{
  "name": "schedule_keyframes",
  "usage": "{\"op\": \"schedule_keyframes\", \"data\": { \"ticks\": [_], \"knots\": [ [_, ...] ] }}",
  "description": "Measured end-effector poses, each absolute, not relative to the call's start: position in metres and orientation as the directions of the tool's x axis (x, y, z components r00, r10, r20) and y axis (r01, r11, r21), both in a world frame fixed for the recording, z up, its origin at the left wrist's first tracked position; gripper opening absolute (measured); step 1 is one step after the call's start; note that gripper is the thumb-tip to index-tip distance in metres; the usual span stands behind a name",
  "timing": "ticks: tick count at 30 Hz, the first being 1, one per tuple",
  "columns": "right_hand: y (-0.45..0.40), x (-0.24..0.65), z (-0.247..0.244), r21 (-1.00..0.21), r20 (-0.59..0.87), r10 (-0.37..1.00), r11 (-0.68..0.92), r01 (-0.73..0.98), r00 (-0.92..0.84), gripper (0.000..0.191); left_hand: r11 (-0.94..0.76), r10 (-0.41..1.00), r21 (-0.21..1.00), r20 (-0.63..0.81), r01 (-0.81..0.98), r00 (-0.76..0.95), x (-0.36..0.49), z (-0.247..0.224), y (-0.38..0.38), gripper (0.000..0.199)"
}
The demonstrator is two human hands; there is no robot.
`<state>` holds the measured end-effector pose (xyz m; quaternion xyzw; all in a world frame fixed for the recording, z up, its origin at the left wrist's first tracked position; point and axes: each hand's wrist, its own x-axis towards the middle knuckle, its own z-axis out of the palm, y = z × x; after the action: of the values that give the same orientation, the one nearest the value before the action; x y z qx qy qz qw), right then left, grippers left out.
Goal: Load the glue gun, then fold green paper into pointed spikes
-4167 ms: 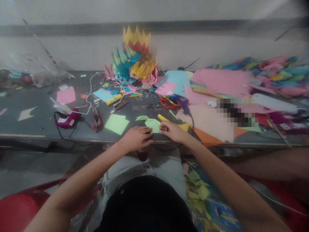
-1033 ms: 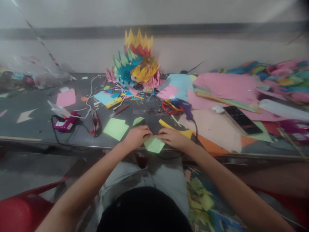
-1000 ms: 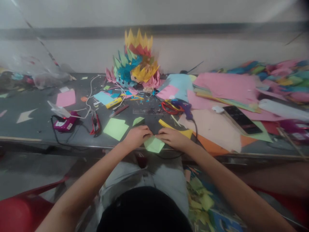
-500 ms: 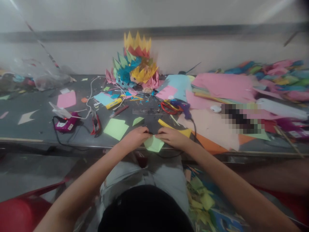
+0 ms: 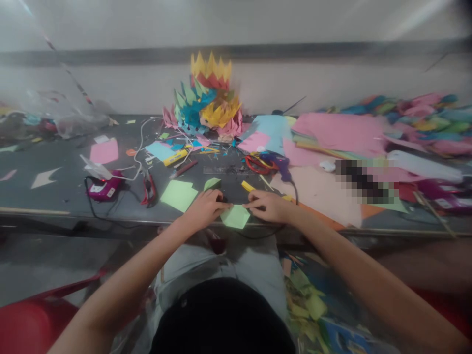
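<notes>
A folded light green paper (image 5: 235,218) lies at the table's front edge, between my hands. My left hand (image 5: 207,206) is closed on its left upper corner. On the opposite upper corner, the fingertips of my right hand (image 5: 268,205) pinch the same paper. To the left lies a stack of light green sheets (image 5: 179,195), with a small folded green piece (image 5: 212,184) beyond my left fingers. A yellow strip (image 5: 248,186) is just past my right fingers, partly hidden by that hand.
Paper crowns (image 5: 210,108) stand at the back. Red-handled cutters (image 5: 148,190) and a purple device (image 5: 105,187) are on the left. A glue gun (image 5: 282,164) and red-handled scissors (image 5: 256,163) lie right of centre. Pink sheets (image 5: 339,132) cover the right side.
My fingers have spread out from the middle of the paper's top edge toward its corners. My left hand has shifted slightly left, and the view has moved a little.
</notes>
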<state>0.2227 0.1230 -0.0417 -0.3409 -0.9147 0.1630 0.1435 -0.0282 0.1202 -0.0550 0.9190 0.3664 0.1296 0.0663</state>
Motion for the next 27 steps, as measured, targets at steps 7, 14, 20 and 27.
{"op": "schedule_keyframes", "data": {
  "ticks": [7,14,20,27],
  "knots": [
    [0.119,0.212,-0.039,-0.550,0.101,0.825,0.513,0.660,-0.556,0.023,-0.684,0.727,0.298,0.199,0.666,0.657,-0.028,-0.061,0.120,0.034],
    [0.114,0.188,-0.034,-0.514,-0.019,0.933,0.299,0.804,-0.359,0.009,-0.660,0.748,0.368,0.232,0.656,0.622,-0.024,-0.060,0.123,0.024],
    [0.113,0.176,-0.022,-0.419,-0.072,0.927,0.306,0.855,-0.367,0.006,-0.675,0.731,0.368,0.216,0.640,0.647,-0.008,-0.051,0.130,0.011],
    [0.095,0.167,-0.019,0.014,-0.030,0.858,0.514,0.858,-0.513,0.020,-0.790,0.611,0.066,0.163,0.610,0.774,-0.002,-0.038,0.128,0.014]
  ]
}}
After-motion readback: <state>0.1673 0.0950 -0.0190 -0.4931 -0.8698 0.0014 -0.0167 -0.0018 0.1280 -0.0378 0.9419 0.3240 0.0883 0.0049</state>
